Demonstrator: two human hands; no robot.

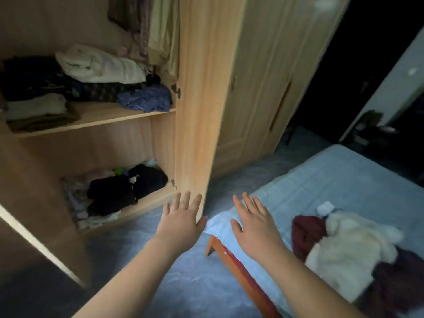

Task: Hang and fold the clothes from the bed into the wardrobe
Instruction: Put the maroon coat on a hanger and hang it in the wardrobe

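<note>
Clothes [348,246] lay heaped on bed [332,180], white fluffy over maroon | wardrobe [197,88] stood open | left hand [183,216], right hand [254,221] spread flat, held nothing | no writing legible

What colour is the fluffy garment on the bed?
White; the fluffy garment lies over dark red clothes, clearest in the head view.
</note>
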